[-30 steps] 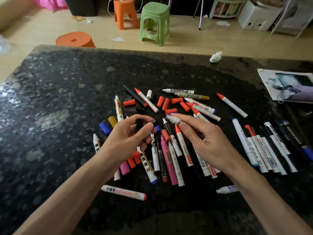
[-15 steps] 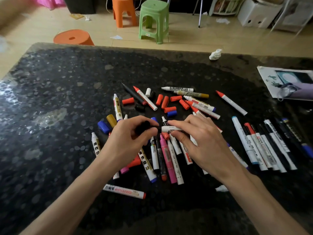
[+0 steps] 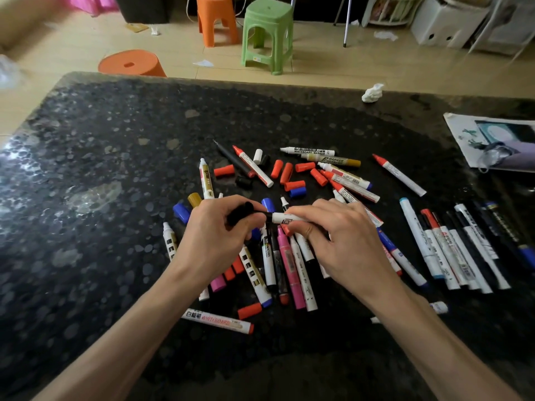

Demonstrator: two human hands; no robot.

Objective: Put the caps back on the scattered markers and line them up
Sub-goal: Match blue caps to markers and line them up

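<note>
Many loose markers [image 3: 291,264] heaped, red caps [image 3: 286,172] beyond, lined-up row [image 3: 451,250] right

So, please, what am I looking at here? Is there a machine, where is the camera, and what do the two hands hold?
There is no machine: a person works with bare hands, and the camera sits on the person's head, looking down. The left hand grips a black cap; the right hand pinches a white marker, its tip meeting the cap. On the dark table lie scattered markers and loose red caps; at the right, a row of markers lies side by side.
</note>
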